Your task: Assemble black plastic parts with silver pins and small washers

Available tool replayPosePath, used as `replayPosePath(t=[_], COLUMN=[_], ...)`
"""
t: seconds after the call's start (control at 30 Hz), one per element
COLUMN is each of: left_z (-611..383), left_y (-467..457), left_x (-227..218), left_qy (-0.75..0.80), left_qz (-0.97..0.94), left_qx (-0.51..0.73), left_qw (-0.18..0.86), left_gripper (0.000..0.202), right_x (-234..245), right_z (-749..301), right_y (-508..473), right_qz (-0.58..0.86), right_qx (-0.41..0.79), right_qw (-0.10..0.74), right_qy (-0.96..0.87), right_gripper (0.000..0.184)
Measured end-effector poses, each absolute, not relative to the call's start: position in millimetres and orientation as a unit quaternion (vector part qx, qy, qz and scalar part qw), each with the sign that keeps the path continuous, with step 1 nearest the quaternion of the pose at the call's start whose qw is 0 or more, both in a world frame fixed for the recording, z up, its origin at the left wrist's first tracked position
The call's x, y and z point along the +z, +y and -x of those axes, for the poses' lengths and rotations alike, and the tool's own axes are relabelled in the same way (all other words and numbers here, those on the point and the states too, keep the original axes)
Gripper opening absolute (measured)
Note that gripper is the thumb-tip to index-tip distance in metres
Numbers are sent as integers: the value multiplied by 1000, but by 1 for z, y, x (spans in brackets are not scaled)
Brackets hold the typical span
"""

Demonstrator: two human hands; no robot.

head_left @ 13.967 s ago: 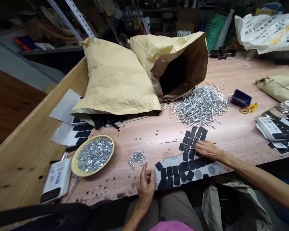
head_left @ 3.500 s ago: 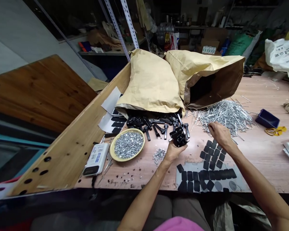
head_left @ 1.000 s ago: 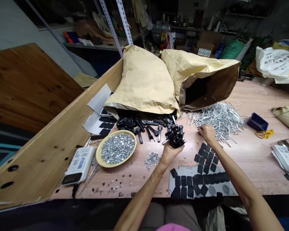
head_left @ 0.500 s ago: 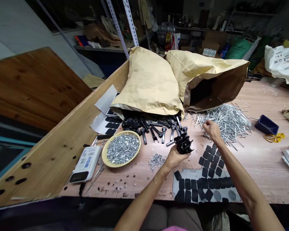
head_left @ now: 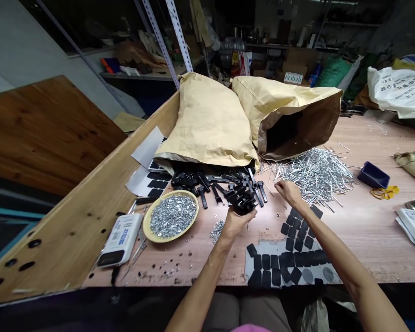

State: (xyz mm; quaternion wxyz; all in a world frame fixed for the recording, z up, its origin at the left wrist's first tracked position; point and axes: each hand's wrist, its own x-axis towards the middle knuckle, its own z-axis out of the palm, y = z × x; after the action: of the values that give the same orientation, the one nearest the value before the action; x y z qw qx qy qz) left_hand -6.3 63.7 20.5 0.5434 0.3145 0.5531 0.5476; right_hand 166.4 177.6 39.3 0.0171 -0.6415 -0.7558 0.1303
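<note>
My left hand point(head_left: 235, 223) is wrapped round a bunch of black plastic pieces point(head_left: 242, 199), their ends pointing up and away from me. Just beyond it lie more loose black plastic pieces point(head_left: 202, 196), spilling from under a paper sack. My right hand point(head_left: 289, 192) is closed in a pinch at the near left edge of a heap of thin metal rods point(head_left: 320, 173); what its fingertips hold, if anything, is too small to make out. A small pile of metal nuts or washers point(head_left: 217, 230) sits left of my left wrist, partly hidden by it.
A yellow bowl point(head_left: 146, 226) of small metal parts stands left, beside a white scale point(head_left: 122, 237). Two paper sacks point(head_left: 207, 124) lie at the back. Black pads point(head_left: 265, 262) cover a grey sheet near the front edge. A dark blue tray point(head_left: 373, 175) stands right.
My left hand has moved left with the black pieces, over the small metal pile's right side. My right hand, still closed, has shifted slightly left. The whole view has turned a little.
</note>
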Motion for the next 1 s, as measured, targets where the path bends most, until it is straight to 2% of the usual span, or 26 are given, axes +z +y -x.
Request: replayPosePath(t=[0.2,0.3,0.37,0.47,0.53,0.63,0.73,0.8,0.9,1.0], left_z=[3,0,0,-1,-4,-8,-10,-11,-11,-11], left_y=[63,63,64,66,68,68,65,64,62,60], left_x=[15,12,10,5,2,-1,1,4,8,14], left_qy=[559,562,560,548,553,577,580,575,572,547], left_qz=[-334,-361,-393,-457,-493,-528,-568,-593,-588,-526], left_qx=[525,509,501,484,465,437,420,409,417,454], left_qw=[548,542,530,507,485,444,406,387,392,467], left_gripper=[16,17,18,17,16,18,23,28,27,12], right_x=[27,33,43,67,87,112,125,129,135,135], right_z=[-130,-132,-142,-165,-176,-181,-175,-169,-169,-184], right_y=[187,184,180,170,161,148,134,126,125,142], right_qz=[642,641,603,457,366,301,295,295,277,281], right_qx=[142,132,125,115,101,34,-72,-100,-21,125], right_qw=[-29,-25,34,177,212,169,96,57,66,161], right_qy=[-752,-755,-788,-864,-900,-938,-948,-948,-958,-938], right_gripper=[21,26,28,25,26,25,18,15,16,38])
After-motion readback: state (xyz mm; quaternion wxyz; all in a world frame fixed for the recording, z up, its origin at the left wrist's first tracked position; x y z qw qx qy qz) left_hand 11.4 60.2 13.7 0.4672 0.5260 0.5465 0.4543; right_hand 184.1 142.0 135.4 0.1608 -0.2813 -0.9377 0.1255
